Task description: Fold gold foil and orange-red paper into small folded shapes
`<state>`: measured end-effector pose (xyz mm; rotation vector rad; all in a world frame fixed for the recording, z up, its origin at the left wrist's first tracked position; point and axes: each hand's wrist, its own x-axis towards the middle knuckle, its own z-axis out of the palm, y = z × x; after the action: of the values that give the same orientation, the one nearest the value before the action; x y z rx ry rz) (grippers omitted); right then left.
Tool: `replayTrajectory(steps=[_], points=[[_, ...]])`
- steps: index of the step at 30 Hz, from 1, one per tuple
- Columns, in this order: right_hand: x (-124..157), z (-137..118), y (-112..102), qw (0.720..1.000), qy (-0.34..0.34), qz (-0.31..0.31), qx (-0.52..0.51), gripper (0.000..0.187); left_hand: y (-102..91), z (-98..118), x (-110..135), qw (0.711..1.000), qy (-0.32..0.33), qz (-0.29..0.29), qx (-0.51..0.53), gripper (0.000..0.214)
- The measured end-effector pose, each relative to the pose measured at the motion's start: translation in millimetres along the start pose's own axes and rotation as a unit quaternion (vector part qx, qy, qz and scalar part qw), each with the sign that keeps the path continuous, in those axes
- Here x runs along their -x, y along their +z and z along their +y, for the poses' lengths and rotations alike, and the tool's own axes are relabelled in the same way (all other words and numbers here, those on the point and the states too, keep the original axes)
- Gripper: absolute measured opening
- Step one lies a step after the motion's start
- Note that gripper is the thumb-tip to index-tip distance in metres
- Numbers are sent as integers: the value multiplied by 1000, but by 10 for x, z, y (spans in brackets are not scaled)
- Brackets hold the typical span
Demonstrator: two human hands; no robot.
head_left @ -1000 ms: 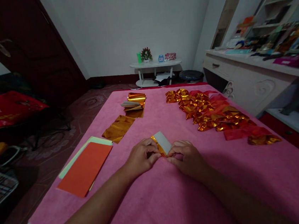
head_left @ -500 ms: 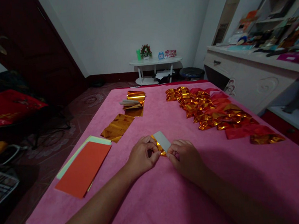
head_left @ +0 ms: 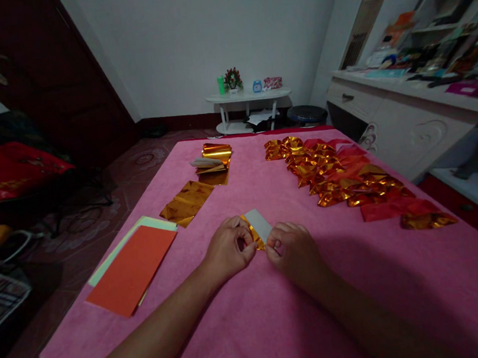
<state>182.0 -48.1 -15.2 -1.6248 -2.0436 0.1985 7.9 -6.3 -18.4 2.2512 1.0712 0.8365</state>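
Note:
Between my hands, at the middle of the pink-covered table [head_left: 245, 320], is a sheet of gold foil paper [head_left: 259, 222], its pale grey back facing up and a gold strip folded over along the near edge. My left hand [head_left: 231, 245] pinches the left end of that fold between thumb and fingers. At the right end, my right hand [head_left: 293, 250] pinches the same edge with closed fingertips. Beyond my left hand lies a flat gold foil sheet [head_left: 187, 202].
Orange paper [head_left: 133, 270] tops a stack with pale green sheets at the left. Farther back are a gold foil roll [head_left: 218, 151] and folded papers [head_left: 208, 164]. Several folded gold foil pieces [head_left: 323, 170], some with red parts, line the right side. A white dresser [head_left: 402, 110] stands right.
Both hands keep their pinch on the foil paper, with only a slight shift of the right fingers. The whole view has moved a little.

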Motion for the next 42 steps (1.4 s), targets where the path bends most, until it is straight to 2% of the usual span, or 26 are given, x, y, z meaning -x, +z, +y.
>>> replayTrajectory(steps=[6, 11, 16, 19, 23, 26, 30, 34, 37, 42], points=[[-3, 33, 25, 1000, 3, 6, -24, 10, -21, 7, 14, 1000, -17, 12, 7, 9], [-1, 35, 1, 997, 28, 8, -72, 15, -23, -5, 31, 999, 2, -5, 39, 18], [12, 49, -31, 994, 14, -2, -104, 13, -17, -18, 56, 999, 19, -1, 38, 20], [22, 96, -41, 990, 20, 1, -142, 18, -26, -3, 81, 999, 36, 3, 3, 20], [2, 193, -30, 981, 43, 61, -178, 26, -58, 56, 113, 995, 62, -2, -80, 18], [-31, 250, -8, 981, 49, 89, -164, 27, -84, 114, 115, 988, 81, -8, -130, 16], [-48, 274, -10, 987, 38, 65, -144, 32, -96, 159, 76, 974, 120, -10, -191, 17], [-21, 304, -59, 979, 49, 30, -197, 33, -68, 141, 56, 965, 141, -39, -217, 19], [-1, 337, -111, 972, 16, 3, -235, 32, -33, 146, 107, 962, 150, -59, -220, 20], [2, 365, -143, 964, -13, 9, -264, 29, -3, 232, 215, 950, 154, -62, -263, 20]])
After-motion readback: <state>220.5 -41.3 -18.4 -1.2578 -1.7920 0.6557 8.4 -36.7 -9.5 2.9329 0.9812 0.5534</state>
